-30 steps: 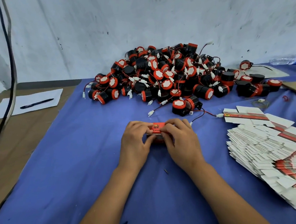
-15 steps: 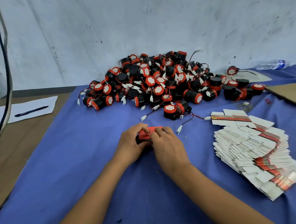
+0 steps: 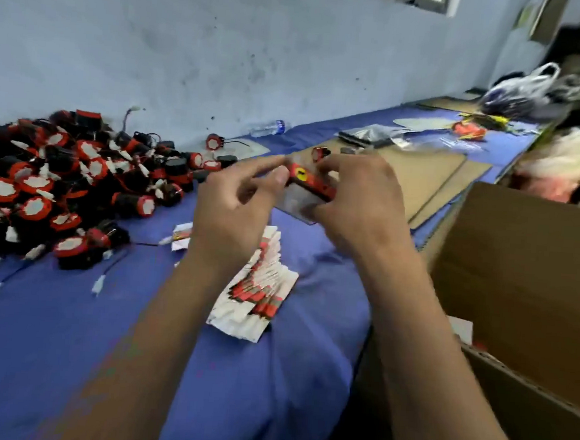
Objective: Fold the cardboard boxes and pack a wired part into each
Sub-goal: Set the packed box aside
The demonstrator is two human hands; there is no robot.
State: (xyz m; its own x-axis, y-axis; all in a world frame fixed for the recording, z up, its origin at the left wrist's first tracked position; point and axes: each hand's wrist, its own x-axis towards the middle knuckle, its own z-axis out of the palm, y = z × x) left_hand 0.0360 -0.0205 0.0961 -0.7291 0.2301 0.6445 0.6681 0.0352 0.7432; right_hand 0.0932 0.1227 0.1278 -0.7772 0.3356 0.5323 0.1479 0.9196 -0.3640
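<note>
both hands are raised above the blue-covered table (image 3: 67,341), holding a small red folded box (image 3: 310,181) between them; the left hand (image 3: 234,212) pinches its left end, the right hand (image 3: 358,204) wraps its right end. under the forearms a fanned stack of flat box blanks (image 3: 260,286) lies near the table's right edge. a heap of red-and-black wired parts (image 3: 61,183) fills the far left side by the wall. a large open brown carton (image 3: 523,305) stands beyond the right edge. a plastic bottle (image 3: 269,128) lies at the far edge

Both forearms are bare, with no sleeves, gloves, rings or watch showing.
</note>
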